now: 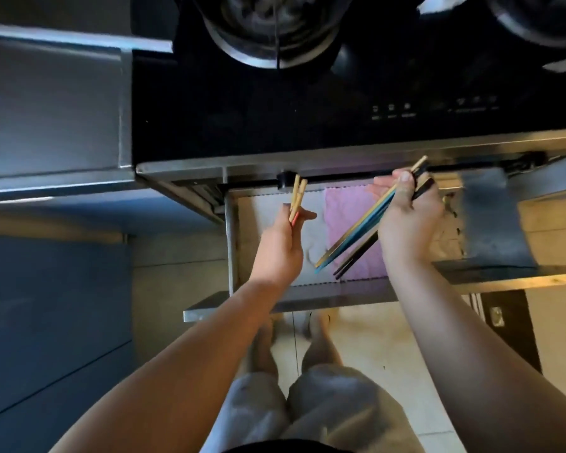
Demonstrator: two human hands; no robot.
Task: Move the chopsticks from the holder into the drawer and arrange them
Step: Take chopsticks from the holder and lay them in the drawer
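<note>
The steel drawer (232, 243) stands pulled out under the stove. My left hand (283, 245) hovers over its left half, shut on a pair of light wooden chopsticks (297, 195) that point up toward the stove edge. Over the drawer's right half, my right hand (409, 217) is shut on a bundle of chopsticks (353, 237), blue, gold and black, slanting down to the left with their tips above a pink cloth (343, 210). No holder is in view.
A black stove top (275, 125) with two burners lies above the drawer. A steel counter (49, 106) is at the left. The drawer's front panel (307, 299) juts toward my legs. A steel part (490, 217) sits at the drawer's right.
</note>
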